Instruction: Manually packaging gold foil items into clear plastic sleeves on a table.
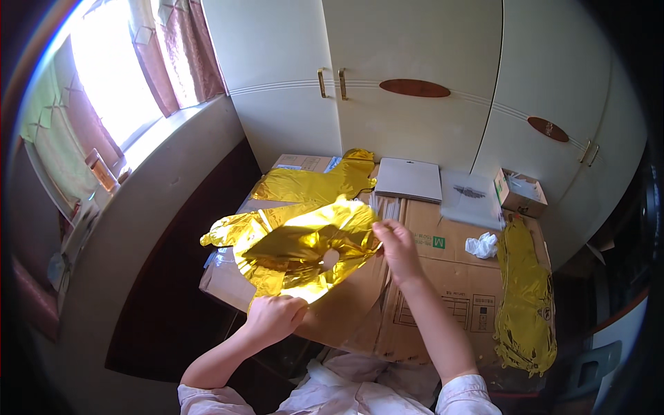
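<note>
A flat, uninflated gold foil balloon (pixel 304 238) with a round hole in it is stretched between my two hands above the cardboard. My left hand (pixel 277 317) is closed in a fist on its lower edge. On its right edge, the thumb and fingers of my right hand (pixel 400 250) pinch the foil. Behind it, another flat gold foil balloon (pixel 297 185) lies on the cardboard. A gold foil piece (pixel 225 229) sticks out left of the held balloon; whether it is part of it I cannot tell. More gold foil balloons (pixel 524 297) lie along the right edge.
Flattened cardboard (pixel 353 315) covers the work surface. Toward the back are a white flat box (pixel 408 180), a clear plastic bag (pixel 469 197) and a small open box (pixel 522 197). A crumpled white tissue (pixel 482 245) lies nearer. White cabinets (pixel 415 48) stand behind.
</note>
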Demonstrator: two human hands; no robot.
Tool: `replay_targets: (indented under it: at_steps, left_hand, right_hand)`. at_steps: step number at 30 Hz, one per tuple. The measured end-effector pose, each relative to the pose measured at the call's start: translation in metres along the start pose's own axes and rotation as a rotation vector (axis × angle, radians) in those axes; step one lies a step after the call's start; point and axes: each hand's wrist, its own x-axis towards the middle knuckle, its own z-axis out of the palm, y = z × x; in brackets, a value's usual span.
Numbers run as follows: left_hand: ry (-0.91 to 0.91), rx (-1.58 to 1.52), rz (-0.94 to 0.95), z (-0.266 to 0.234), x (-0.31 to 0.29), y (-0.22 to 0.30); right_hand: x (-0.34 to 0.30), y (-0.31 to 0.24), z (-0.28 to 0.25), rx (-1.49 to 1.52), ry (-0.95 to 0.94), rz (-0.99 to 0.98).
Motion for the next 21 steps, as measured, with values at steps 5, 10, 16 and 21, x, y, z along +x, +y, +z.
replay_targets:
  at_steps: [5, 10, 16, 21]
  left_hand:
    - [-0.023, -0.153, 0.168, -0.015, -0.005, 0.017]
    - [-0.073, -0.286, 0.376, -0.027, -0.005, 0.039]
    - [-0.133, -0.607, 0.7, -0.044, 0.004, 0.055]
    - [-0.225, -0.984, 0.803, -0.052, 0.025, 0.076]
  right_hand:
    - [-0.012, -0.016, -0.035, 0.034, 0.067, -0.025]
    - [-0.04, -0.047, -0.054, 0.149, 0.144, -0.063]
    - [-0.116, -0.116, -0.077, 0.132, 0.382, -0.389]
    - [-0.147, -0.2, -0.031, -0.209, 0.627, -0.928]
